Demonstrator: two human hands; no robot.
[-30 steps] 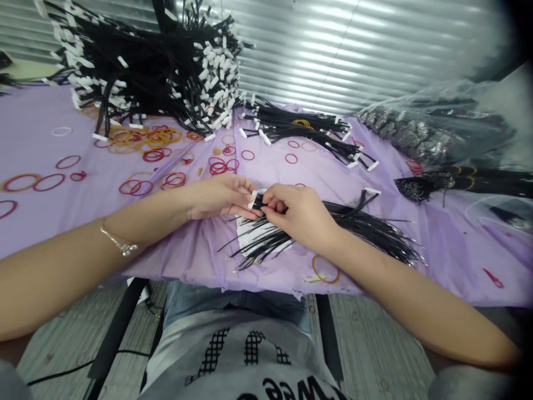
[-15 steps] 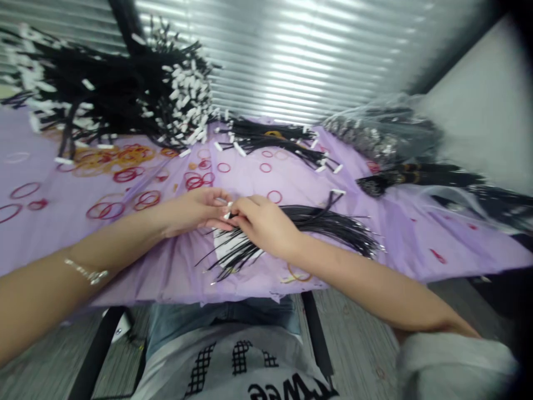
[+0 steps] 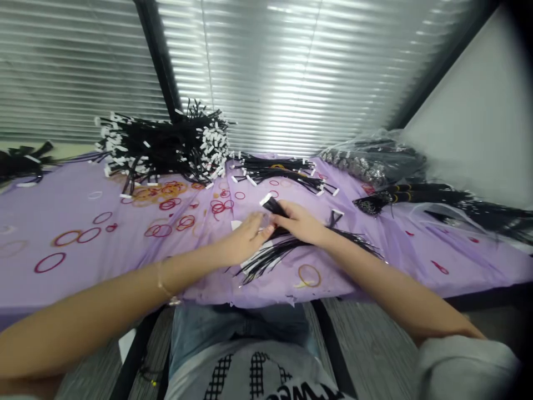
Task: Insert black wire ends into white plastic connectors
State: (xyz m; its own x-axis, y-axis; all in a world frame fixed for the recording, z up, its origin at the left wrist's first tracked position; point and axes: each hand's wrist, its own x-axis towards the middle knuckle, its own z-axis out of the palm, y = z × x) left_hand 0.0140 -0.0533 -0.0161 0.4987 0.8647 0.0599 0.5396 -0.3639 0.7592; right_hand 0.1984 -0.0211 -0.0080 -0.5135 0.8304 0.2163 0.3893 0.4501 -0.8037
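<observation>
My right hand (image 3: 300, 222) is closed around a black cable with a white connector (image 3: 266, 199) at its upper left end. Close against it on the left is my left hand (image 3: 245, 240), its fingertips near the cable; whether they grip anything is hidden by blur. Beneath both hands, a bundle of thin black wires (image 3: 266, 261) lies across the purple cover, partly over a white sheet. One black cable with a white end (image 3: 338, 213) rests just behind the bundle, right of my right hand.
A big heap of black cables with white connectors (image 3: 166, 145) stands at the back left. Smaller cable bundles (image 3: 287, 172) lie behind my hands. Plastic-wrapped bundles (image 3: 375, 161) sit at the back right. Rubber bands (image 3: 87, 235) are scattered over the purple cover (image 3: 125, 266).
The view has shifted, with the table contents appearing lower and further right on the left side. The cable's white connector now sticks out above my right hand, and my left fingers have moved below it.
</observation>
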